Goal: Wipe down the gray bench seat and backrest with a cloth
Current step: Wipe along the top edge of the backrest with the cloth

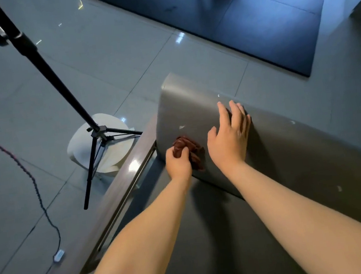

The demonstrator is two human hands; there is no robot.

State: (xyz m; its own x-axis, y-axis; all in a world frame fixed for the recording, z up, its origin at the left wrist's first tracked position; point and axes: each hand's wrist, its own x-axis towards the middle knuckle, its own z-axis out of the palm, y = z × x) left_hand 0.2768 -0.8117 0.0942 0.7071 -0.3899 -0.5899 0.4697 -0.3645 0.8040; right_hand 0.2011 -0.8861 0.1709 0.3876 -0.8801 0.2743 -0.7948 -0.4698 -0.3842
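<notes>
The gray bench backrest point(193, 103) rises in the middle of the view, with the seat point(221, 234) below it between my forearms. My left hand point(178, 163) grips a bunched dark red cloth point(190, 149) and holds it against the backrest near its left end. My right hand point(229, 135) lies flat on the backrest just right of the cloth, fingers straight and reaching over the top edge. Small pale marks dot the backrest surface.
A black tripod point(97, 133) stands on the tiled floor left of the bench, over a round white object point(99, 151). The bench's armrest point(124, 184) runs along its left side. A cable with a small adapter point(58, 255) trails across the floor. A dark mat point(251, 14) lies beyond.
</notes>
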